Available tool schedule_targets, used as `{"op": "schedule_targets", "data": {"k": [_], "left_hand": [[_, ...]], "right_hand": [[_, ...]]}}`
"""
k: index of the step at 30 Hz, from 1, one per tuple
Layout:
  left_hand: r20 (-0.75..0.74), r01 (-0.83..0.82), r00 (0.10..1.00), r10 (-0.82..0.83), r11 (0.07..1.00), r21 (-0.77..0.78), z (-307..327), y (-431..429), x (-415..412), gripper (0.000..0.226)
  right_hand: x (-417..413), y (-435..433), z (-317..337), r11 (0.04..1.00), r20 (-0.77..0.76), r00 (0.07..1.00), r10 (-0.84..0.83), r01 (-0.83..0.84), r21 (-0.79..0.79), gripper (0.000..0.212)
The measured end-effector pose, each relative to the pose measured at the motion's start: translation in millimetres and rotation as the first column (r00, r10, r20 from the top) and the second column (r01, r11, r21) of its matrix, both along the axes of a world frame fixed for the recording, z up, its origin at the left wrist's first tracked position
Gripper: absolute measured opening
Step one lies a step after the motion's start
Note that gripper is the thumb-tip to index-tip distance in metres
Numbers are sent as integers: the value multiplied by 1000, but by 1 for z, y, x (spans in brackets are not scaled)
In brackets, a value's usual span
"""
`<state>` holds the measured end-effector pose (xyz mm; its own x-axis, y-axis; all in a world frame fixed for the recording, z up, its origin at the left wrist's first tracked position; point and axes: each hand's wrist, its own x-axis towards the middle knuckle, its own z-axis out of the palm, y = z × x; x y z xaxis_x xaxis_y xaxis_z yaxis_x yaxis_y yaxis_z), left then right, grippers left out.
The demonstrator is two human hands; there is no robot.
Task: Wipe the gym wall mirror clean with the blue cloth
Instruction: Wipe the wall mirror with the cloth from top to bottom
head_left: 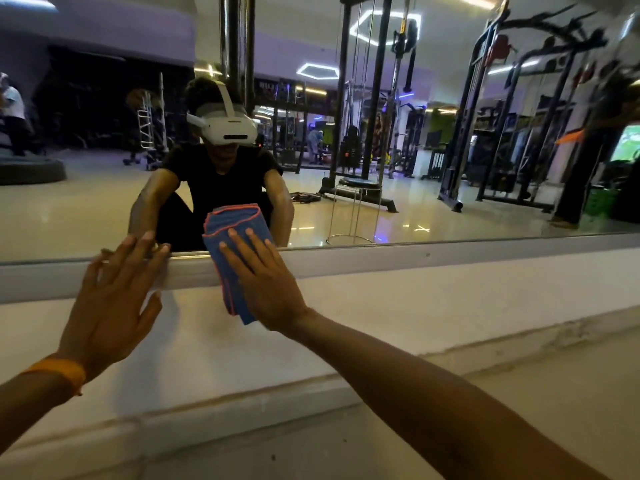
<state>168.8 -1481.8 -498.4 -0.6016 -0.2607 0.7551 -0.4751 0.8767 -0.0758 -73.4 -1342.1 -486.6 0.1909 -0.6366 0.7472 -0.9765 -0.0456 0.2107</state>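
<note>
- Right hand (266, 282) is pressing cloth (228, 282) flat-fingered on mirror's (450, 150) low edge.
- Left hand (114, 299) is bracing, spread, empty.
- Bare fingertips (149, 236) are risking smudges.

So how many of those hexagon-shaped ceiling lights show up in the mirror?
2. The larger hexagon light is reflected near the top, behind the cable machine; the smaller hexagon light sits lower and to its left. More may lie hidden outside the reflection.

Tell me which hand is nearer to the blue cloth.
Right. The right hand presses flat on the blue cloth at the lower edge of the mirror; the left hand is apart to the cloth's left, fingers reaching the frame.
</note>
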Motion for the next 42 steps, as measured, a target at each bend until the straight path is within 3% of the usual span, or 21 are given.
{"op": "schedule_targets", "data": {"k": [4, 8, 10, 13, 15, 18, 24, 28, 33, 35, 39, 42], "left_hand": [[-9, 18, 1000, -18, 1000, 2, 4, -8, 13, 73], [-48, 12, 999, -10, 999, 35, 0, -11, 18, 73], [-59, 7, 998, -5, 999, 35, -1, -16, 19, 73], [-53, 10, 999, -9, 1000, 5, -4, -21, 20, 72], [-61, 4, 998, -5, 1000, -15, -6, -25, 22, 70], [-68, -21, 998, 19, 999, -31, -6, -36, 35, 69], [-90, 8, 996, -12, 999, -48, -10, -41, 43, 68], [-123, -14, 992, 9, 999, -39, -11, -41, 38, 69], [-139, -51, 989, 46, 998, -32, -15, -39, 30, 71], [-133, -51, 990, 46, 998, -38, -13, -39, 32, 70], [-110, -20, 994, 15, 998, -51, -12, -41, 39, 69], [-109, 5, 994, -11, 999, -48, -10, -43, 41, 68]], "right_hand": [[-59, 35, -17, 990, 17, 992, -129, 130, -56, 73], [-71, 52, -31, 970, 238, 946, -218, 237, -51, 64], [-36, 30, -30, 978, 181, 963, -202, 209, -18, 64], [29, -19, -20, 997, -90, 994, -54, 59, 49, 82], [55, -43, -11, 999, -133, 991, -34, 39, 35, 82], [52, -41, -17, 999, -54, 998, -45, 44, -22, 66], [-46, 27, -23, 980, 40, 979, -198, 199, -22, 61], [-12, 10, -28, 964, 197, 950, -242, 259, -66, 62], [47, -36, -22, 993, -59, 991, -116, 114, -32, 61], [46, -37, -20, 995, -94, 991, -99, 96, -37, 60], [2, -10, -25, 982, -42, 982, -186, 185, -32, 60], [-33, 22, -28, 965, 111, 961, -255, 260, -39, 60]]}}
